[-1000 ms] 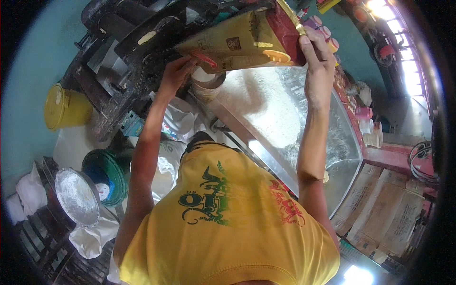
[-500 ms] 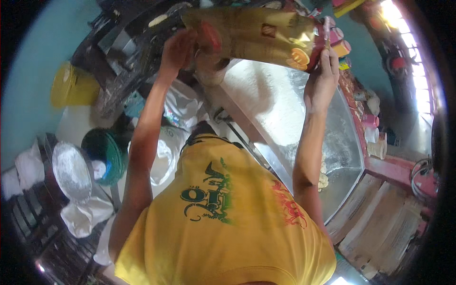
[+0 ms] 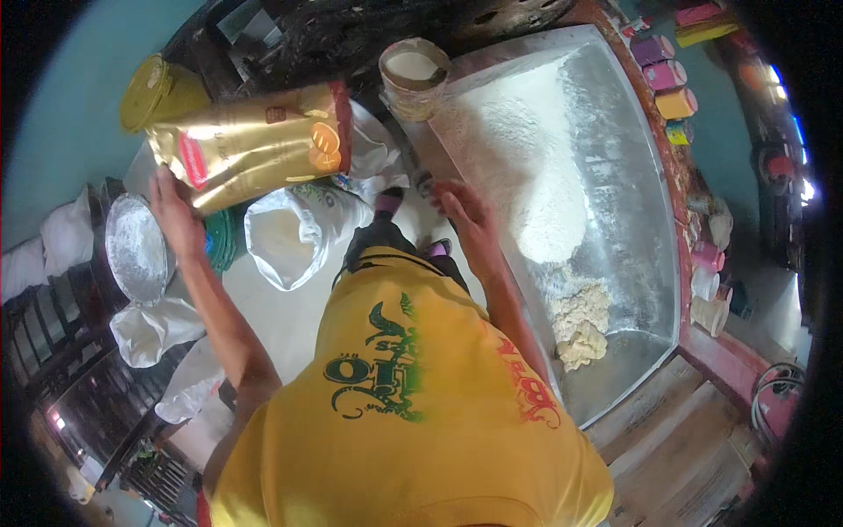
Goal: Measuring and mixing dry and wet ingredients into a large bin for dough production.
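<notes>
My left hand (image 3: 178, 206) grips the lower left end of a gold foil bag (image 3: 250, 145) with a red end, held over the floor at the upper left. My right hand (image 3: 465, 215) is empty, fingers loosely apart and slightly curled, beside the near wall of a steel trough. In that trough (image 3: 645, 228) lie a pile of white powder (image 3: 549, 176) and a lumpy beige dough (image 3: 575, 342). A container (image 3: 415, 95) with white contents stands at the trough's upper left corner. An open white sack (image 3: 290, 241) stands below the gold bag.
A yellow bucket (image 3: 147, 97) sits at the upper left. A powdered round tray (image 3: 134, 246) and green bucket (image 3: 224, 241) are on the left. Several colored tubs (image 3: 667, 79) line the trough's far side. Flattened cardboard (image 3: 667, 457) lies at lower right, a black machine (image 3: 483, 19) at top.
The gold bag has swung from above the trough down to the left in my left hand. My right hand has let it go and come down to the trough's near edge.
</notes>
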### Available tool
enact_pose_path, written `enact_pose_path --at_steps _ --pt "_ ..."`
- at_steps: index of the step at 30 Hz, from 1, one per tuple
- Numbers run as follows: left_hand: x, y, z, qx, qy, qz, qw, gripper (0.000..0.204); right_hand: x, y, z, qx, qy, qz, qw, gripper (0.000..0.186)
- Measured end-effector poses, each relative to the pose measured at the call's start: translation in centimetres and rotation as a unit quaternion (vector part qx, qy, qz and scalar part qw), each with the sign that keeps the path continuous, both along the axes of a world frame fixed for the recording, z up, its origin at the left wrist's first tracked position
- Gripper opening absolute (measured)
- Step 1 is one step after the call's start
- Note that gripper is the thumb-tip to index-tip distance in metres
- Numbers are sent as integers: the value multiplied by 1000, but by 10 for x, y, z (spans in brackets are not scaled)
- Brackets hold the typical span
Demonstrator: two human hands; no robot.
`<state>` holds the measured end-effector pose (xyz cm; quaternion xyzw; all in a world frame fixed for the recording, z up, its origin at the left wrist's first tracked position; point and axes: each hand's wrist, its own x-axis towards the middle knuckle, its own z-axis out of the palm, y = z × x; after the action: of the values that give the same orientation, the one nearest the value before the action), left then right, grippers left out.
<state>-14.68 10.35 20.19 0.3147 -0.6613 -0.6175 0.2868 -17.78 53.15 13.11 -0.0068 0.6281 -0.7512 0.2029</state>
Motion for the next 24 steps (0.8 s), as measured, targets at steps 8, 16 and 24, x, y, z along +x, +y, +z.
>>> enact_pose_path --at_steps 8,16,24 --pt "2 40 -253 -86 -122 106 983 44 8 40 -49 158 -54 -40 985 24" --pt "-100 103 -384 -131 -252 118 952 39 -4 37 0 277 -86 -166 942 23" --pt "-164 88 -408 -134 -278 74 948 60 11 16 0 284 -135 -184 931 21"
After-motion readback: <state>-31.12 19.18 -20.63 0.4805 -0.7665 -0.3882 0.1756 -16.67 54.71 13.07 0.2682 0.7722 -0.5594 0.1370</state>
